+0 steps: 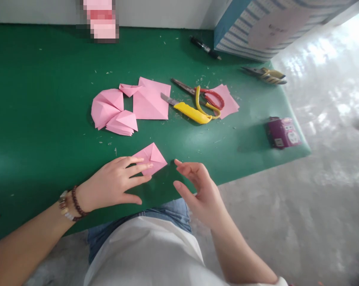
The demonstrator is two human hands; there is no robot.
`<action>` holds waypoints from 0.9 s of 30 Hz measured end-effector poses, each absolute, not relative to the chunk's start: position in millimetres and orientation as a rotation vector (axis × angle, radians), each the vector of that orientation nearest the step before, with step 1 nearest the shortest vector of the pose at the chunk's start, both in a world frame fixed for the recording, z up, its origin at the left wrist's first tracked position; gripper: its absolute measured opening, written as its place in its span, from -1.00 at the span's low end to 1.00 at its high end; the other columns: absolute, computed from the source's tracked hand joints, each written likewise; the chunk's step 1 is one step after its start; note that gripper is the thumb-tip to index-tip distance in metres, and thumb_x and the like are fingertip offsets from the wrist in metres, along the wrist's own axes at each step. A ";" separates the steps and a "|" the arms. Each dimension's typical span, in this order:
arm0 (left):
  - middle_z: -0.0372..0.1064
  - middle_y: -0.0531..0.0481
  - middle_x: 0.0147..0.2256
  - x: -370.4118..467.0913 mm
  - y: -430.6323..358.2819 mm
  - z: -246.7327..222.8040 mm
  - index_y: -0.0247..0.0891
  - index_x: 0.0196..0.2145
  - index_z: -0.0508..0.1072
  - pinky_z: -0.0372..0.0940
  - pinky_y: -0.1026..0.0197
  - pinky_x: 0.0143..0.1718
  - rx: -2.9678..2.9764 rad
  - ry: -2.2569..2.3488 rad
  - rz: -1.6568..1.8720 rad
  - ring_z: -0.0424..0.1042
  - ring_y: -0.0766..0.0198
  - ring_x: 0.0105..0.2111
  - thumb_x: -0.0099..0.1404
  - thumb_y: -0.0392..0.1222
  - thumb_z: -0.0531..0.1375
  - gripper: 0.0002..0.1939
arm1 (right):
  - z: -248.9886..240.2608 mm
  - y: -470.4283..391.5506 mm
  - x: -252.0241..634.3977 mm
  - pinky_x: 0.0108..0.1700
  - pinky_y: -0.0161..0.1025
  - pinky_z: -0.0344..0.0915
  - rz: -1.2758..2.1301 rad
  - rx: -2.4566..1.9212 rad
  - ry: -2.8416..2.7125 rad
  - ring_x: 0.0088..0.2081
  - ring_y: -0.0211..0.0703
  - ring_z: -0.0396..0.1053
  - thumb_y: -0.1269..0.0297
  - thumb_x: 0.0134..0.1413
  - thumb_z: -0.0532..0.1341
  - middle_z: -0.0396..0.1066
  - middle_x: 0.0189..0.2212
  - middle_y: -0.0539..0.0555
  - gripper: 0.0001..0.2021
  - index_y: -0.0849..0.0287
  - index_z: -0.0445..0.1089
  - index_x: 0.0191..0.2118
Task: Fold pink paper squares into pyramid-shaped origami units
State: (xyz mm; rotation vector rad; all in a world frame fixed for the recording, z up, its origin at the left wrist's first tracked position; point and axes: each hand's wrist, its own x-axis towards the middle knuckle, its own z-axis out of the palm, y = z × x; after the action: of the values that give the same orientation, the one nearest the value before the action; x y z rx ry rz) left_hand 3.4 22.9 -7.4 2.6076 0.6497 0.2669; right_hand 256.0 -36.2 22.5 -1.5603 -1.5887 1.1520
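A small pink sheet of origami paper (157, 159), with creases and a folded flap, lies on the green table near its front edge. Over its left part rests my left hand (120, 180), fingers spread and the fingertips on the paper. Just right of the paper hovers my right hand (197, 186), holding nothing, its thumb apart from the curled fingers. Behind them are folded pink paper pieces (108, 105) and a larger creased pink square (152, 101).
Scissors (197, 93) and a yellow utility knife (191, 112) lie past my hands, partly over pink sheets (227, 101). Farther right are pliers (267, 74) and a purple box (285, 133). A black pen (205, 47) lies near a striped box (257, 29). Paper scraps dot the green table (48, 99).
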 end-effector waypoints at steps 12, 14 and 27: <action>0.28 -0.08 0.21 3.8 22.0 -5.5 -0.18 0.08 0.41 0.26 -0.12 0.14 2.601 0.665 0.246 0.22 -0.05 0.19 0.16 0.03 0.36 -0.44 | 19.4 -40.7 242.8 0.02 -0.12 0.40 1.166 -1.472 -1.621 0.12 -0.04 0.38 0.35 0.24 0.15 0.30 -0.19 0.05 -0.87 0.03 0.15 -0.18; 0.28 -0.09 0.20 3.9 21.4 -6.1 -0.20 0.06 0.41 0.26 -0.12 0.14 2.596 0.663 0.240 0.22 -0.06 0.19 0.15 0.04 0.37 -0.44 | 18.1 -40.3 239.7 -0.01 -0.11 0.41 1.142 -1.434 -1.736 0.08 -0.03 0.40 0.37 0.21 0.17 0.32 -0.18 0.06 -0.84 0.04 0.15 -0.17; 0.29 -0.11 0.20 3.0 19.8 -10.0 -0.19 0.07 0.42 0.23 -0.17 0.17 2.588 0.659 0.301 0.23 -0.08 0.19 0.16 -0.01 0.37 -0.46 | 9.0 -37.4 249.0 -0.10 -0.13 0.45 0.860 -1.522 -1.855 0.00 -0.03 0.46 0.32 0.25 0.14 0.41 -0.22 0.09 -0.94 0.05 0.22 -0.18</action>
State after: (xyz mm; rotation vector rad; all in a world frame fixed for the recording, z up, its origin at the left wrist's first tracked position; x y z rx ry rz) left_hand 3.0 19.8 -10.0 2.5882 0.6594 0.3012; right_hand 249.0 -37.4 9.0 -1.5217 -1.8555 0.8598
